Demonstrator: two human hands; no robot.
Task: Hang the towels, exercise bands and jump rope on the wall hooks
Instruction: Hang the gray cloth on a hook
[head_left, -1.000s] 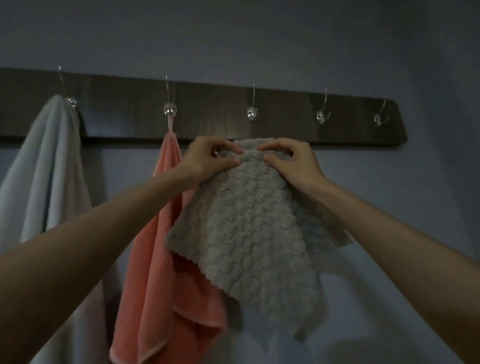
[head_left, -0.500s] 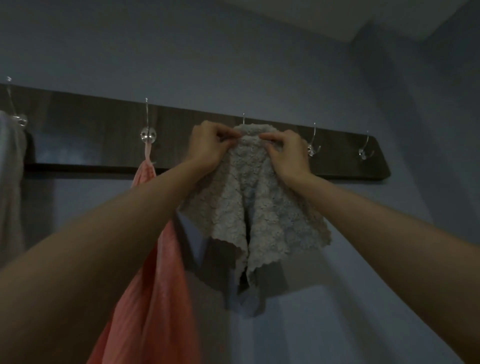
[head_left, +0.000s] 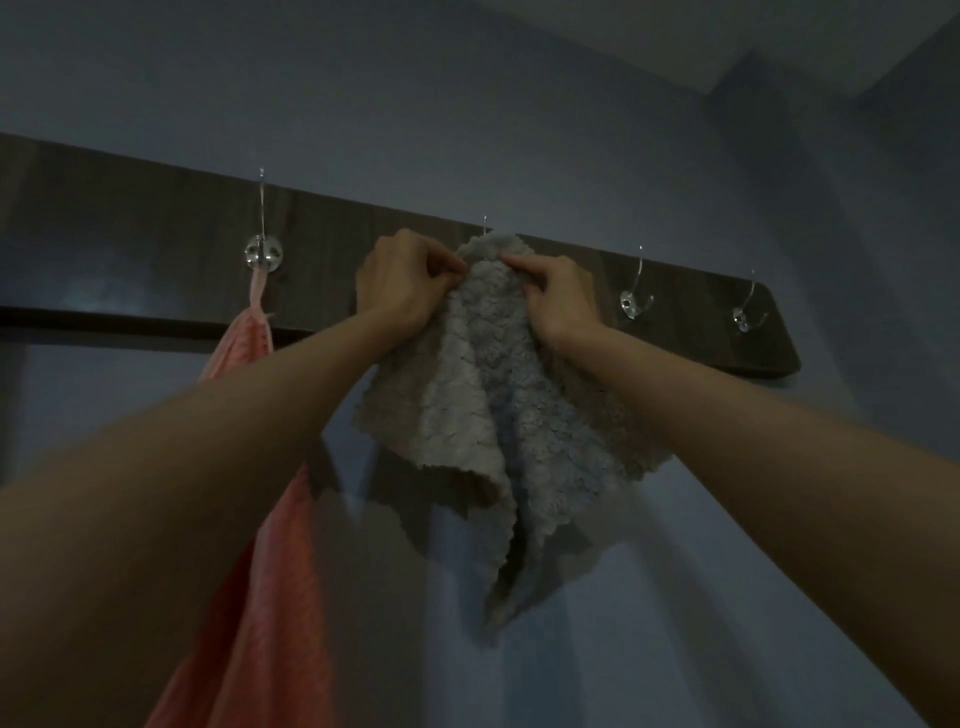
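Observation:
A fluffy grey towel (head_left: 488, 415) is bunched at its top against the dark wooden hook rail (head_left: 130, 249), right at the middle hook, whose thin tip (head_left: 485, 224) shows just above the cloth. My left hand (head_left: 405, 286) pinches the towel's top from the left. My right hand (head_left: 556, 296) pinches it from the right, the two almost touching. The rest of the hook is hidden behind the towel and my hands. A pink towel (head_left: 275, 519) hangs by its loop from the metal hook (head_left: 264, 252) to the left.
Two bare metal hooks (head_left: 635, 299) (head_left: 748, 314) stand at the right end of the rail. The wall (head_left: 779, 519) below and to the right is plain blue-grey. The room is dim.
Both hands have lifted the grey towel from below the rail up to the middle hook, and the towel's top is more gathered. The view has tilted up and right, so the white towel has left the frame.

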